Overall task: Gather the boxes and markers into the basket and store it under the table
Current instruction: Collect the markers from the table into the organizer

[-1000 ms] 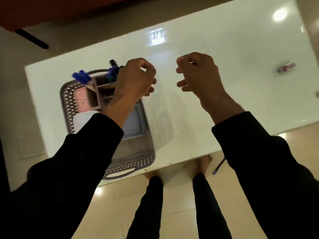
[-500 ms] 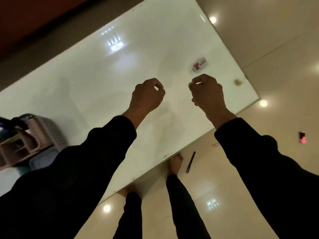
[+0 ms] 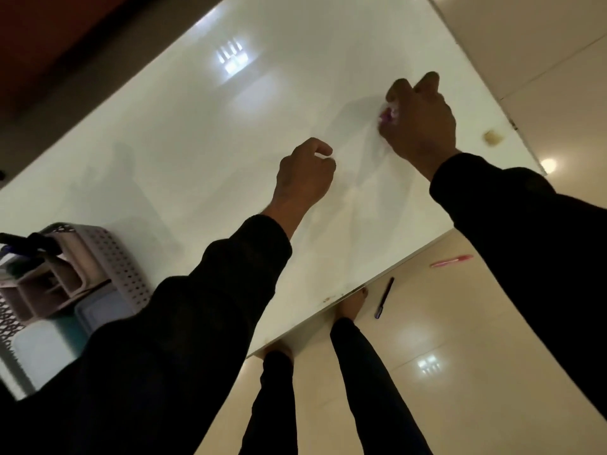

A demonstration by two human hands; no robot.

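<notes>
My right hand (image 3: 423,126) reaches to the far right part of the white table (image 3: 203,152). Its fingers curl around a small pink and white box (image 3: 387,114), which is mostly hidden under the hand. My left hand (image 3: 305,175) hovers over the table's middle as a closed fist with nothing in it. At the left edge stands the perforated grey basket (image 3: 121,267). It holds a beige organizer (image 3: 46,290), dark and blue markers (image 3: 19,241), a pale blue box (image 3: 101,310) and a white box (image 3: 42,343). My left sleeve covers the basket's near end.
A small tan object (image 3: 491,138) lies near the table's right corner. On the tiled floor beside the near table edge lie a dark pen (image 3: 384,297) and a pink pen (image 3: 451,260). My bare feet (image 3: 353,303) stand partly under the table.
The view has swung right, leaving the basket at the left edge. My right hand has moved forward onto the small pink box. My left hand stays a fist.
</notes>
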